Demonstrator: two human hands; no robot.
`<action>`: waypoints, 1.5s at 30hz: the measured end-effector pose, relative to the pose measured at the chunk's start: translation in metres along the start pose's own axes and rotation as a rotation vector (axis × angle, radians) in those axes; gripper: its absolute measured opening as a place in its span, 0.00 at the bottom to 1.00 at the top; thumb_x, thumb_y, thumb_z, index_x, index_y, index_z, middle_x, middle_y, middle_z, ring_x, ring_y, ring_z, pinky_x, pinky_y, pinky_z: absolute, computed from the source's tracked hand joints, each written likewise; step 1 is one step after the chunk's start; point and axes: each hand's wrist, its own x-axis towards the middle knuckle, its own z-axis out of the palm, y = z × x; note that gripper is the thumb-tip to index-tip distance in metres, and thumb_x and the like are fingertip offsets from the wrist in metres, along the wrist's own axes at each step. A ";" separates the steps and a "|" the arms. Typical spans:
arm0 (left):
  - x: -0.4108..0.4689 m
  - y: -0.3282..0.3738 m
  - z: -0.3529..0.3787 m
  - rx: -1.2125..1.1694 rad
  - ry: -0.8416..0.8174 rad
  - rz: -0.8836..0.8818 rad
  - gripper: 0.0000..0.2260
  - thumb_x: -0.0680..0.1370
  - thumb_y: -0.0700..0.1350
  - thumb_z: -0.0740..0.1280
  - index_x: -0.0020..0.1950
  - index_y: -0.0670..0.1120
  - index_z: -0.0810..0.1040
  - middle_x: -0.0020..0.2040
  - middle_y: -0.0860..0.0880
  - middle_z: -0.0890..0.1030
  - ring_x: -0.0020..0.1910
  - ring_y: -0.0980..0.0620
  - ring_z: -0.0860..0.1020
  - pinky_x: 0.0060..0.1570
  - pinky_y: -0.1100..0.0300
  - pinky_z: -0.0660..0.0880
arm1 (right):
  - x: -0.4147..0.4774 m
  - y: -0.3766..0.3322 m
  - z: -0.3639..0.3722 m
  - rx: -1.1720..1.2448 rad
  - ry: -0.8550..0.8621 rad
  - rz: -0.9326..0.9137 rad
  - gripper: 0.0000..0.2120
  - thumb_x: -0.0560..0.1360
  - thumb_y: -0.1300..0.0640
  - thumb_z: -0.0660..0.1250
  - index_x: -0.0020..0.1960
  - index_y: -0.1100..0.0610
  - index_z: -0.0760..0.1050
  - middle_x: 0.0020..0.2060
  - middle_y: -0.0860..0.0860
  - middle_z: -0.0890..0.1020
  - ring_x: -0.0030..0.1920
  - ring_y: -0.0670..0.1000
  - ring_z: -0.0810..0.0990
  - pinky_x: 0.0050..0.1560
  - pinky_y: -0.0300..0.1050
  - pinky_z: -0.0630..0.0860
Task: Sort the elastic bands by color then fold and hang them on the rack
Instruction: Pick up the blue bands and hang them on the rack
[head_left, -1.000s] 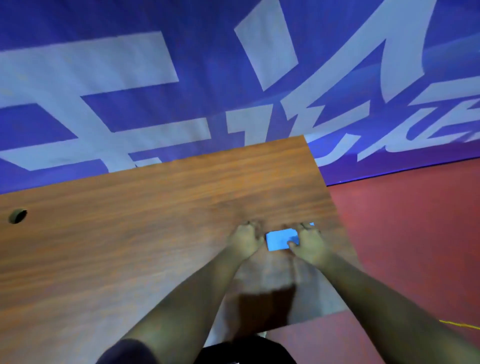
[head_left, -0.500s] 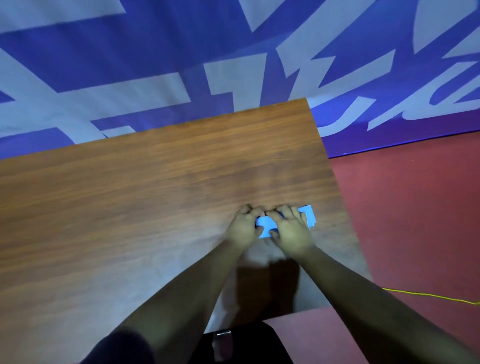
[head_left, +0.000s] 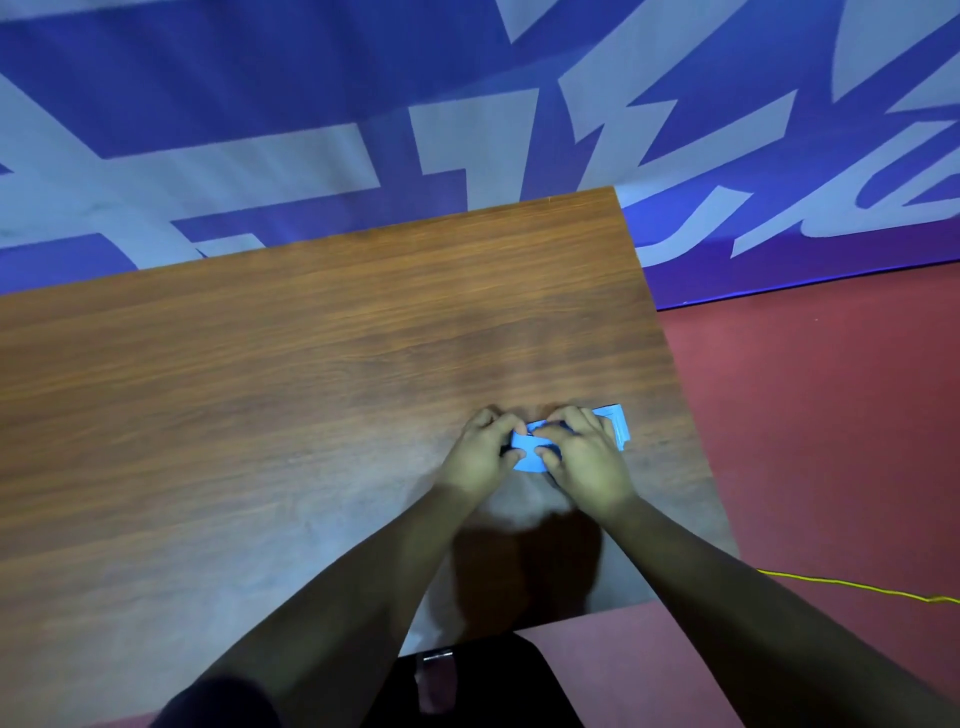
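One blue band (head_left: 530, 458), perhaps folded, lies on wooden table (head_left: 260, 389), banner (head_left: 249, 93) behind.

Light-blue band (head_left: 530, 452), brown wood-grain table (head_left: 260, 389), red floor (head_left: 831, 415).

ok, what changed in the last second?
The hands closed in. The right hand slid left over the blue elastic band, so the band's right end now sticks out past it, and the gap to the left hand shrank. Both hands still grip the band with curled fingers. The band stays on the wooden table, near its right edge.
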 end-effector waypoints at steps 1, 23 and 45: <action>0.002 0.001 -0.001 0.006 -0.012 -0.006 0.12 0.72 0.39 0.72 0.53 0.49 0.78 0.52 0.49 0.72 0.54 0.49 0.74 0.60 0.54 0.72 | 0.000 -0.001 0.001 -0.001 0.019 -0.014 0.10 0.71 0.54 0.71 0.52 0.52 0.83 0.49 0.48 0.78 0.53 0.53 0.76 0.56 0.48 0.66; -0.100 0.152 -0.274 -0.088 -0.032 0.427 0.27 0.70 0.47 0.77 0.65 0.49 0.69 0.58 0.50 0.76 0.59 0.53 0.76 0.62 0.59 0.70 | 0.053 -0.212 -0.272 0.945 -0.266 0.008 0.01 0.68 0.64 0.70 0.39 0.59 0.78 0.34 0.54 0.78 0.37 0.50 0.75 0.40 0.41 0.69; -0.171 0.299 -0.440 -0.172 0.432 0.687 0.15 0.71 0.51 0.71 0.51 0.44 0.75 0.46 0.45 0.80 0.44 0.49 0.78 0.50 0.48 0.75 | 0.032 -0.362 -0.399 0.646 0.410 -0.527 0.10 0.73 0.58 0.69 0.53 0.50 0.74 0.49 0.47 0.81 0.53 0.48 0.79 0.54 0.47 0.77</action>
